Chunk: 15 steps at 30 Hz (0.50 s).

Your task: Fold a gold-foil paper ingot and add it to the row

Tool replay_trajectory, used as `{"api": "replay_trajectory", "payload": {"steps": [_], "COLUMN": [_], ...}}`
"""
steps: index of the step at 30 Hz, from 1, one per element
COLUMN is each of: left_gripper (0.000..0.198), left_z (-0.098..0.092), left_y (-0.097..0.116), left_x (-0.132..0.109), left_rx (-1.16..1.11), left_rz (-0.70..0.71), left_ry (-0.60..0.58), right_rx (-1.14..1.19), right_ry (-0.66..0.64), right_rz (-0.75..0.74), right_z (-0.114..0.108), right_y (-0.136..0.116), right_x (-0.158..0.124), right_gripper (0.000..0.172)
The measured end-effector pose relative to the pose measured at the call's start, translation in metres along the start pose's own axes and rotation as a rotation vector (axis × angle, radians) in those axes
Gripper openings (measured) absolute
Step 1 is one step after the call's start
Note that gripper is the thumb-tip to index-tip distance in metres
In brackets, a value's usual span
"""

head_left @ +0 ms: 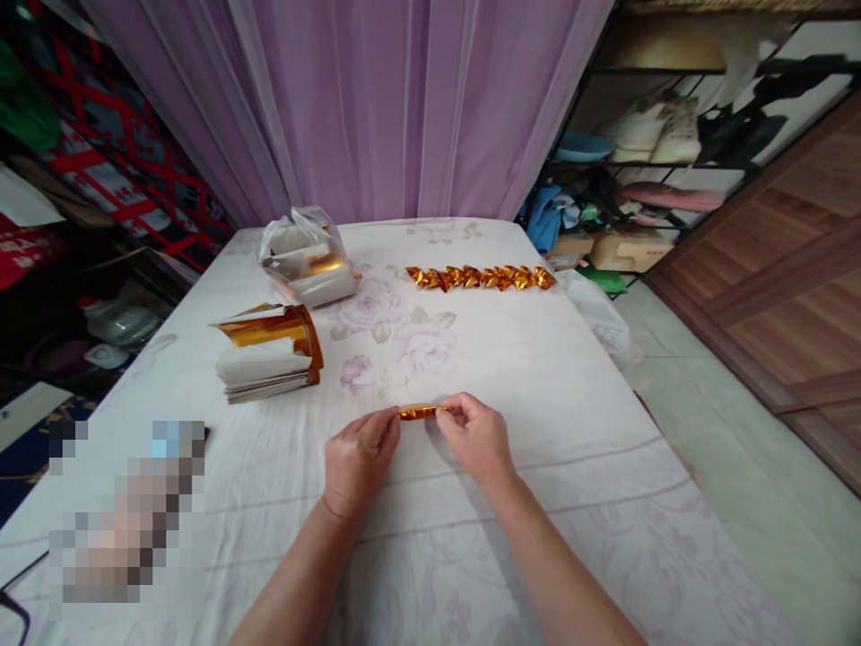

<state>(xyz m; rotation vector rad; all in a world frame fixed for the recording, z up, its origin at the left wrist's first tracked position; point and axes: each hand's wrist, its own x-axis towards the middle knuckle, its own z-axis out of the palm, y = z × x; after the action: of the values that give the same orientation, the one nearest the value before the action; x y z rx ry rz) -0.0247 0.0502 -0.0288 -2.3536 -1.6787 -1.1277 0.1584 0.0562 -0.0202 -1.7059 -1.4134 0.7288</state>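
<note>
Between my two hands a narrow strip of folded gold foil paper point(418, 414) is held level, just over the tablecloth. My left hand point(363, 446) pinches its left end and my right hand point(476, 435) pinches the right end; the fingertips hide both ends. Beyond them, at the back right, lies a row of folded gold foil pieces point(481, 278) set close together. To the left is a stack of gold foil paper sheets point(269, 354), bent over, with white backs showing. Behind that stack sits a clear plastic bag point(309, 256) with more gold and white paper inside.
A white flowered cloth point(538, 386) covers the table. Another plastic bag point(598, 314) hangs by the right edge. A purple curtain point(363, 108) closes off the back, with a shoe rack point(646, 166) at the right. The lower left holds a blurred-out patch point(134, 520).
</note>
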Motion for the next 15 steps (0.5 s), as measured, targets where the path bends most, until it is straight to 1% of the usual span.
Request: {"api": "replay_trajectory", "payload": {"steps": [2,8,12,15], "left_gripper": [0.020,0.020,0.022,0.025], "left_z": [0.000,0.000,0.002,0.003], "left_y": [0.000,-0.001,-0.003,-0.003], "left_x": [0.001,0.002,0.001,0.000], "left_rx": [0.031,0.028,0.051,0.076], "left_rz": [0.000,-0.086,-0.091,-0.076], "left_ry": [0.004,-0.010,0.032,0.054], "right_rx": [-0.019,-0.145,-0.241,-0.257], "right_ry": [-0.001,0.010,0.038,0.047], "right_rz": [-0.025,-0.169,-0.274,-0.301], "right_z": [0.001,0.005,0.010,0.013], "right_y": [-0.001,0.000,0.003,0.004], "right_x": [-0.001,-0.004,-0.007,-0.008], "right_gripper": [0.018,0.017,0.018,0.018]}}
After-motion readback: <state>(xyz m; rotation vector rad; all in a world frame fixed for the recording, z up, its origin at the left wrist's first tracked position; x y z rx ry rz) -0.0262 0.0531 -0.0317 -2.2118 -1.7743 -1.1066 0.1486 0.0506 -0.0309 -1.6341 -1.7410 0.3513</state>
